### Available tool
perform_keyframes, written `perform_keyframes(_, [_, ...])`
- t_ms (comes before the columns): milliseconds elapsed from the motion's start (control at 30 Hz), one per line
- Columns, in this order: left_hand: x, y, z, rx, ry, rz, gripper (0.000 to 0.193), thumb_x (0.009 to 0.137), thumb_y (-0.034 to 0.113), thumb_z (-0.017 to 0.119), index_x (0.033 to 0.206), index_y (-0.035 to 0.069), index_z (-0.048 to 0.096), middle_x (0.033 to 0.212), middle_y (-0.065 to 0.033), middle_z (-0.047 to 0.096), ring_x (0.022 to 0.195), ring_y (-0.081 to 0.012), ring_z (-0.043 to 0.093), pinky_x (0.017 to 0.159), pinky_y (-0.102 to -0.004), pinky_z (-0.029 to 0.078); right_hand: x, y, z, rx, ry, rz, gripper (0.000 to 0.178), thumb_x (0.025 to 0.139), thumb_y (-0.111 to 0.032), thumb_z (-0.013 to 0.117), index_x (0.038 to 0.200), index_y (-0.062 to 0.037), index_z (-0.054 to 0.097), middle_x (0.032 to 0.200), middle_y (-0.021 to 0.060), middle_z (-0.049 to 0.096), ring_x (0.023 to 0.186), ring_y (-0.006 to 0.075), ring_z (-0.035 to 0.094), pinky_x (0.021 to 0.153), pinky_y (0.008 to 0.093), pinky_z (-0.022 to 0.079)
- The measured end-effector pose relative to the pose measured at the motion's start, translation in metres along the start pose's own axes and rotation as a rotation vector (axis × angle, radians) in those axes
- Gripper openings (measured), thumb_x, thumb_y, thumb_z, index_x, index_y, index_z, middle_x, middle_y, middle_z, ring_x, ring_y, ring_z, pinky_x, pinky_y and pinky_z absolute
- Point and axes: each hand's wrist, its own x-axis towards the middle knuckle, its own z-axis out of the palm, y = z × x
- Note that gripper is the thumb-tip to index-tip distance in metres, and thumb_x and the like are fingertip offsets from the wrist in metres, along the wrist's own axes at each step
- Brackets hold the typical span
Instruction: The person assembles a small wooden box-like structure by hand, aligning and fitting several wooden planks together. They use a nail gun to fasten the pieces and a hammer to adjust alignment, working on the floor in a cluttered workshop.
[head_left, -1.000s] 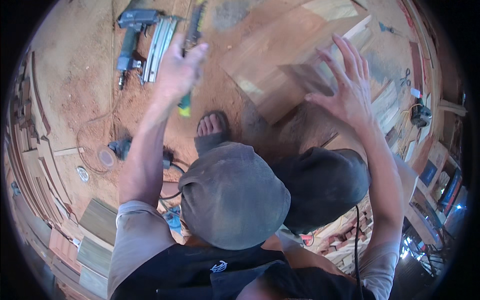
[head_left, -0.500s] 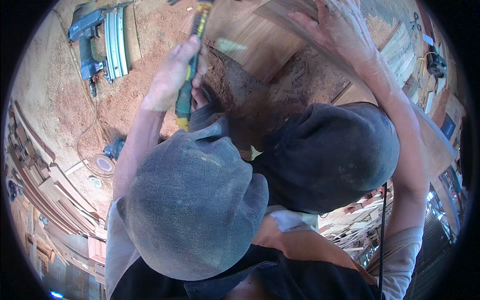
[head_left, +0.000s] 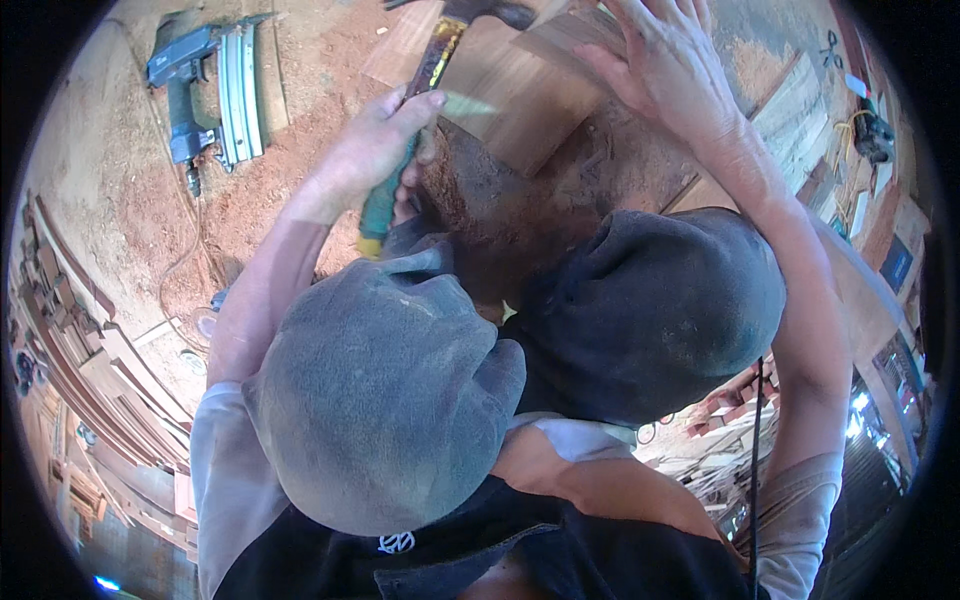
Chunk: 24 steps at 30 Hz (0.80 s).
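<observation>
Left hand (head_left: 398, 138) curled round green-handled hammer (head_left: 440, 58), top centre; right hand (head_left: 660, 65) splayed by grainy board (head_left: 525, 85), can't tell if touching.

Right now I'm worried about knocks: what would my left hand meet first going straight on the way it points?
Leaving aside the hammer in its grip, your left hand would probably meet the brown wooden board first, though it might pass above: its height is hard to judge.
</observation>
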Motion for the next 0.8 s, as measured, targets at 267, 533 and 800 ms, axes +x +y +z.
perform_keyframes(267, [-0.012, 0.006, -0.002, -0.060, -0.033, 0.054, 0.035, 0.108, 0.043, 0.054, 0.100, 0.009, 0.052, 0.070, -0.0026, 0.056, 0.046, -0.0105, 0.050, 0.037, -0.0259, 0.043, -0.003, -0.001, 0.000, -0.015, 0.000, 0.013, 0.048, 0.080, -0.025, 0.084, 0.118, -0.0101, 0.059, 0.138, 0.0137, 0.052, 0.144, 0.0427, 0.039, 0.113, 0.0559, 0.034])
perform_keyframes(533, [0.011, -0.012, -0.008, -0.150, -0.044, 0.050, 0.034, 0.108, 0.043, 0.053, 0.102, 0.009, 0.054, 0.067, -0.0018, 0.054, 0.046, -0.0108, 0.051, 0.037, -0.0259, 0.043, -0.008, 0.002, -0.001, -0.003, -0.086, 0.032, 0.049, 0.081, -0.017, 0.080, 0.124, -0.0091, 0.058, 0.147, 0.0176, 0.045, 0.150, 0.0455, 0.031, 0.116, 0.0626, 0.031])
perform_keyframes(800, [0.026, -0.011, -0.003, -0.152, -0.085, -0.002, 0.035, 0.109, 0.040, 0.052, 0.093, 0.009, 0.053, 0.065, -0.0020, 0.053, 0.046, -0.0107, 0.051, 0.037, -0.0266, 0.044, -0.009, 0.004, -0.001, 0.028, -0.082, 0.030, 0.053, 0.080, -0.017, 0.081, 0.127, -0.0082, 0.057, 0.152, 0.0200, 0.042, 0.152, 0.0452, 0.028, 0.118, 0.0627, 0.030])
